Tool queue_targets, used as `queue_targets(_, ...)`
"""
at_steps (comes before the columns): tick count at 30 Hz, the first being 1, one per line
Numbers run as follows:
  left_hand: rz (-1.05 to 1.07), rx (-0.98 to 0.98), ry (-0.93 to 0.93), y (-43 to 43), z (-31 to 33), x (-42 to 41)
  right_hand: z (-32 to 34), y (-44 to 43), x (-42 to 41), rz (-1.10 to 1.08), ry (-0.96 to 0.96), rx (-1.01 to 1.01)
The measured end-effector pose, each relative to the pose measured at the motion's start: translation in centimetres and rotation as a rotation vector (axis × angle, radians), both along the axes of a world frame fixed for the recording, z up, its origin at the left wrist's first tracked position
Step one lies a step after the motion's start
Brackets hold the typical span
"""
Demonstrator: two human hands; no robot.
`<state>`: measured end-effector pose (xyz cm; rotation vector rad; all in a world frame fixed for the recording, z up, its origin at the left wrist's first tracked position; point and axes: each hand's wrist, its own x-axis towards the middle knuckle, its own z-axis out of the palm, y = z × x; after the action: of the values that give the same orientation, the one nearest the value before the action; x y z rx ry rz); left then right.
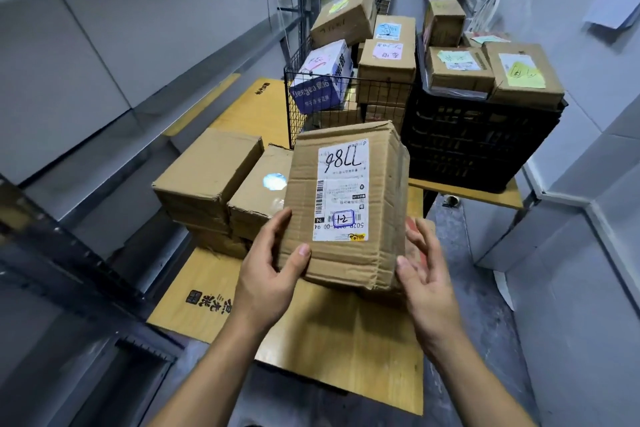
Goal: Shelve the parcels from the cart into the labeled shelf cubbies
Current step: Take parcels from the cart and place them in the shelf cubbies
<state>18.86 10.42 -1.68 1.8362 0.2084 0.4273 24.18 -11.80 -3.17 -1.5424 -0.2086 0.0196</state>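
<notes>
The aisle is tight: the grey shelf (pixel 104 45) runs down the left with its long edges bare, and a white wall (pixel 588 184) closes the right. Between them only a strip of floor (pixel 485 288) lies free beside the cart (pixel 311 340). The cart's wooden deck shows bare below the hands. On it sit a stack of boxes (pixel 207 180), a wire basket (pixel 346 104) and a black crate (pixel 467 149), both heaped with cartons. The parcel (pixel 346 263) is held in the air over the deck, just right of the stack. It is creased brown cardboard, dented at the corners. Its white label (pixel 343 191) faces up with a handwritten number and a boxed blue mark. The left hand (pixel 266 274) grips its near left corner, thumb on top. The right hand (pixel 426 274) is spread loosely at its right side; I cannot tell whether it touches.
</notes>
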Motion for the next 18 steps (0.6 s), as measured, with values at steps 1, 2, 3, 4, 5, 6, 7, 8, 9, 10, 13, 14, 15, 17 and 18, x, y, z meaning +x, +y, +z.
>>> queue_targets(1,0.022,0.048,-0.012,0.2,0.1,-0.5,0.1,0.2,-0.2,-0.007,-0.089,-0.131)
queue_targets(2,0.047,0.096,-0.023,0.3,0.2,-1.0,0.3,0.4,-0.3,-0.005,-0.159,-0.219)
queue_targets(3,0.079,0.140,-0.031,0.5,0.3,-1.5,0.5,0.7,-0.4,0.007,-0.188,-0.255)
queue_targets(4,0.115,0.183,-0.040,0.6,0.3,-2.0,0.9,1.1,-0.6,0.038,-0.182,-0.254)
queue_targets(5,0.154,0.222,-0.048,0.7,0.4,-2.6,1.3,1.5,-0.8,0.078,-0.159,-0.234)
queue_targets(6,0.187,0.254,-0.055,0.8,0.5,-3.2,1.5,2.0,-1.1,0.126,-0.133,-0.201)
queue_targets(7,0.210,0.278,-0.061,0.9,0.5,-4.0,1.8,2.6,-1.5,0.174,-0.118,-0.170)
queue_targets(8,0.229,0.296,-0.071,1.0,0.6,-4.8,2.1,3.3,-2.2,0.214,-0.118,-0.141)
queue_targets(9,0.248,0.311,-0.083,1.1,0.6,-5.6,2.4,4.0,-2.9,0.243,-0.126,-0.126)
queue_targets(10,0.269,0.322,-0.093,1.4,0.6,-6.6,2.6,4.8,-3.8,0.260,-0.134,-0.127)
queue_targets(13,0.348,0.328,-0.099,2.3,0.6,-10.2,2.6,6.7,-6.4,0.288,-0.157,-0.162)
queue_targets(14,0.376,0.326,-0.092,2.7,0.5,-11.7,2.6,7.3,-7.2,0.304,-0.168,-0.186)
queue_targets(15,0.400,0.325,-0.086,2.9,0.6,-13.0,2.5,8.0,-8.0,0.325,-0.179,-0.200)
queue_targets(17,0.458,0.337,-0.090,3.4,0.9,-16.7,2.5,9.5,-10.3,0.391,-0.164,-0.163)
queue_targets(18,0.486,0.343,-0.091,3.7,1.1,-18.6,2.6,10.3,-11.5,0.429,-0.147,-0.137)
